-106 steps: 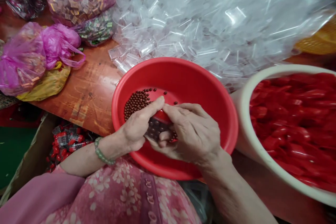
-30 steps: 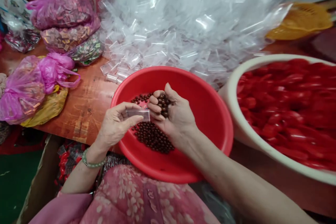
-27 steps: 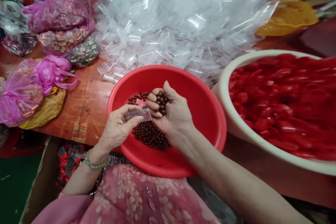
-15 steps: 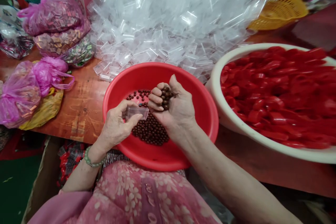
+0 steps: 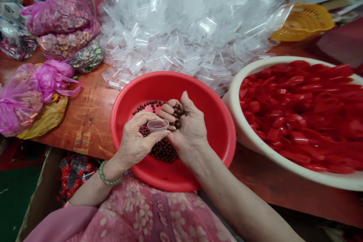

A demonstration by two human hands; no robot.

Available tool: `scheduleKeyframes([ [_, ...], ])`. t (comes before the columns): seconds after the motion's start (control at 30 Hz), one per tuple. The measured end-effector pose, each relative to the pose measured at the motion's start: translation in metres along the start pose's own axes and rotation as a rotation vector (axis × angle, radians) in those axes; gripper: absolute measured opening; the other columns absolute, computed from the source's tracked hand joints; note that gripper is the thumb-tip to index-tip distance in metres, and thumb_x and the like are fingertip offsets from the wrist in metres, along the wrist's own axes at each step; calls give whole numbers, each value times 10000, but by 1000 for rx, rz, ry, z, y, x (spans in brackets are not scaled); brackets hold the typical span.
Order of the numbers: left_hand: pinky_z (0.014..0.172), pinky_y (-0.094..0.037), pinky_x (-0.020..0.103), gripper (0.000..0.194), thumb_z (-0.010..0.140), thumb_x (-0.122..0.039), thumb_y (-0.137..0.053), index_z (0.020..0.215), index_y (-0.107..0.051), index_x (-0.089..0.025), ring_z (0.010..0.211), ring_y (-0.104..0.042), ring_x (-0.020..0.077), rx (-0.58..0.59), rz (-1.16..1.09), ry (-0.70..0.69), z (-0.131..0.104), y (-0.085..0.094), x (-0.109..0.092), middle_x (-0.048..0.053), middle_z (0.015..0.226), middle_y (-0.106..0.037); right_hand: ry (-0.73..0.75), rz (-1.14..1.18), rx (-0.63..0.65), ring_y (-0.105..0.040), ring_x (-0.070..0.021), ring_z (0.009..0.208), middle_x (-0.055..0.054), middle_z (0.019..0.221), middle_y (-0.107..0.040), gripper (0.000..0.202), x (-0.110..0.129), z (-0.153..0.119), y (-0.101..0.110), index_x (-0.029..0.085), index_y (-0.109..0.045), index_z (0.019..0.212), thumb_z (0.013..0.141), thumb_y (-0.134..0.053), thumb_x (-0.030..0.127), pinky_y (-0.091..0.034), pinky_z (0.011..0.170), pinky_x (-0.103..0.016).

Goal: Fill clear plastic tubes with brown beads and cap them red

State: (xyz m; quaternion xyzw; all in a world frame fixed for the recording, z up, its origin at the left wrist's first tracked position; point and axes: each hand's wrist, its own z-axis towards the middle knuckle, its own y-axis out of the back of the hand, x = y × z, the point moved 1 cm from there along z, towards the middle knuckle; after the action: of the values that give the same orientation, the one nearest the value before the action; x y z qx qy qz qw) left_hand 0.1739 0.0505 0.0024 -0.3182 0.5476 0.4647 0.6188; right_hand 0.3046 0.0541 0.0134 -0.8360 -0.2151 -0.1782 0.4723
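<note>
Between thumb and fingers, my left hand (image 5: 136, 138) grips a small clear plastic container (image 5: 158, 125), its oval open mouth turned up toward me. Close beside it, my right hand (image 5: 190, 128) is cupped around a handful of small brown balls (image 5: 178, 115), with its fingertips next to the container's rim. Both hands are over a red basin (image 5: 218, 121). More brown balls (image 5: 164, 150) lie in a heap on the basin floor, and a looser line of them trails behind my left hand. The inside of the container looks empty.
Behind the basin rises a big pile of clear plastic containers (image 5: 181, 34). A white tub (image 5: 255, 140) of red plastic pieces (image 5: 297, 117) stands on the right, a yellow basket (image 5: 304, 20) behind it. Tied pink bags (image 5: 61, 15) sit at left; a box below holds red-capped items (image 5: 75, 174).
My left hand has tipped the container from lying sideways to mouth-up and brought it closer to my right hand. My right hand still holds the brown balls. The view has shifted slightly.
</note>
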Motion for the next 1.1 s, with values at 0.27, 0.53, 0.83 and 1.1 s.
scheduleKeyframes([
  [0.27,747,-523,264,124,871,-248,-640,971,-629,-175,813,-676,145,259,-16,258,1,1,11,38,916,-723,139,-133,17,-332,-29,385,69,499,-385,504,16,3,-4,187,-491,611,843,-649,607,-225,328,-158],
  [0.53,894,-520,346,234,872,-257,-627,1070,-639,-132,968,-665,210,409,-19,337,4,1,13,74,1042,-727,135,-387,57,-476,-74,439,35,554,-524,521,4,0,-6,213,-554,647,764,-657,710,-370,397,-222],
  [0.83,940,-512,388,211,890,-267,-606,1065,-631,-151,1023,-629,232,452,19,352,5,1,18,69,1059,-701,141,-435,93,-588,-107,551,36,577,-546,413,4,0,-1,215,-575,666,735,-759,578,-517,525,-242],
  [1.1,967,-494,412,223,872,-240,-617,1072,-624,-142,1024,-615,236,457,58,346,7,1,18,66,1043,-687,153,-383,97,-545,-71,526,44,607,-553,312,2,2,2,200,-596,691,788,-753,452,-496,507,-195],
])
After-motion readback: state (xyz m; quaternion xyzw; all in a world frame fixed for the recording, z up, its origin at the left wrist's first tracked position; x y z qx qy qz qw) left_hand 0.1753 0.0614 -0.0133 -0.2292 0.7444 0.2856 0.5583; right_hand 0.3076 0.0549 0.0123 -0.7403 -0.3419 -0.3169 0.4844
